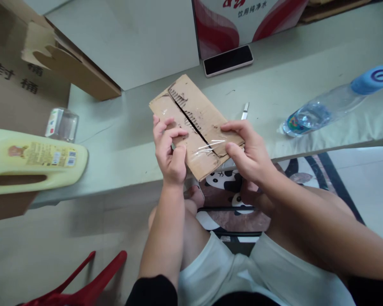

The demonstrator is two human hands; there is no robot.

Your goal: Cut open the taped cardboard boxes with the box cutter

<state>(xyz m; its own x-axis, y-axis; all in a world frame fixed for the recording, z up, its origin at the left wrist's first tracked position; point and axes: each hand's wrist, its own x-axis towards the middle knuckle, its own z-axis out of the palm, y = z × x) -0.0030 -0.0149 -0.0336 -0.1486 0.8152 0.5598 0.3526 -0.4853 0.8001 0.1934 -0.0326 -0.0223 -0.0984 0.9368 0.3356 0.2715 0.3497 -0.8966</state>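
Between my two hands is a small flat cardboard box [196, 146], tilted and raised near the table's front edge. A dark slit runs along its upper face, with torn corrugated paper beside it and shiny clear tape over parts of it. My left hand [170, 148] grips the box's left edge, thumb and fingers bent around it. The right-hand corner is pinched by my right hand [247, 148], its thumb and a finger on top and the other fingers hidden beneath. Just beyond the right hand a small silver metal piece [245, 111] lies on the table.
A phone [228, 60] lies before a red-and-white carton [215, 27]. On the right is a water bottle [325, 106]; on the left, a yellow jug [64, 159] and a clear plastic box [62, 124]. Cardboard [79, 72] stands at back left. A red stool [92, 280] is below.
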